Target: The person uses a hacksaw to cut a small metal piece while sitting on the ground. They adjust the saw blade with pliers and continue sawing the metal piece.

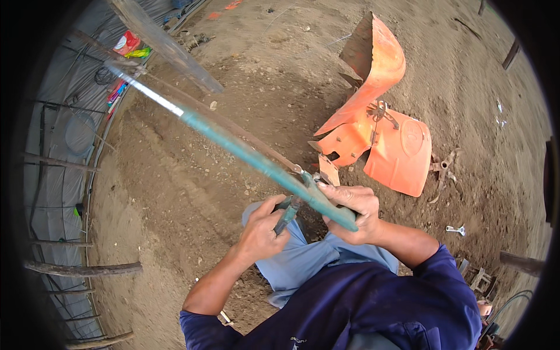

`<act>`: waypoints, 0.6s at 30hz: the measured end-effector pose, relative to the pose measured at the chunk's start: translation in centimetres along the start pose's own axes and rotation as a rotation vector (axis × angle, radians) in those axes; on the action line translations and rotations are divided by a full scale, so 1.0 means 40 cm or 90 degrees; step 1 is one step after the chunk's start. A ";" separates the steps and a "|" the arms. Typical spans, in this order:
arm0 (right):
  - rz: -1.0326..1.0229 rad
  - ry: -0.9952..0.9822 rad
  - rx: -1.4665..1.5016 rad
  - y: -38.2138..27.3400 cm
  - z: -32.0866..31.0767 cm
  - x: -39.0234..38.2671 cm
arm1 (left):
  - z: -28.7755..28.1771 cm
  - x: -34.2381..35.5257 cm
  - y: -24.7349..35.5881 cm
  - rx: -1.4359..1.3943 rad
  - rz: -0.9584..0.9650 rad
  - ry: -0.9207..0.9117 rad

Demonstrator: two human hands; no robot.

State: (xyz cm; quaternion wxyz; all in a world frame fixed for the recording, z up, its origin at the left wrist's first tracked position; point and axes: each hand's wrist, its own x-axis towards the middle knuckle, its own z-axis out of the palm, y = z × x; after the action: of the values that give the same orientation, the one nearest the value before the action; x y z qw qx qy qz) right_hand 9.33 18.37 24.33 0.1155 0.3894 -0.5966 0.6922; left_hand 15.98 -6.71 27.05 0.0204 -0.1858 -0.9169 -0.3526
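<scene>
A hacksaw with a teal tubular frame (233, 147) and silver front section slants up to the far left. Its thin rusty blade (245, 135) runs alongside the frame. My right hand (356, 213) is wrapped round the handle end, with the thumb near the blade's rear fitting (298, 169). My left hand (262, 232) is closed on a green-handled tool (286, 218) that looks like pliers. The tool's head meets the saw near the rear of the frame; its jaws are hidden. Beyond my right hand lie bent orange sheet-metal guards (399, 151).
A rusty bladed metal piece (446, 169) lies beside the guards, and a small wrench (455, 230) is on the dirt to the right. A wooden post (166, 46) slants at the upper left. Grey sheeting (61, 192) with wooden poles lines the left side.
</scene>
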 end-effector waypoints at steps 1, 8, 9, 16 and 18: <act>0.054 -0.010 0.016 -0.004 -0.004 -0.002 | 0.000 0.002 -0.002 -0.003 0.001 -0.005; 0.364 0.136 0.503 -0.031 -0.020 -0.009 | 0.003 -0.005 -0.027 -0.015 0.041 -0.035; 0.387 0.174 0.672 -0.034 -0.020 -0.007 | 0.004 -0.005 -0.030 -0.024 0.049 -0.036; 0.449 0.183 0.485 -0.042 -0.019 0.001 | 0.023 0.003 -0.024 -0.053 0.028 -0.027; 0.465 0.181 0.481 -0.039 -0.020 0.001 | 0.026 0.005 -0.023 -0.053 0.020 -0.037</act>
State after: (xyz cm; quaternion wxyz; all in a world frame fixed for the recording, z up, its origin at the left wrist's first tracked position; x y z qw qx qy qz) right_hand 9.97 19.50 25.53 -0.2007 0.0737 -0.3809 0.8996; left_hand 15.56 -6.59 25.72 -0.0087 -0.2112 -0.8986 -0.3845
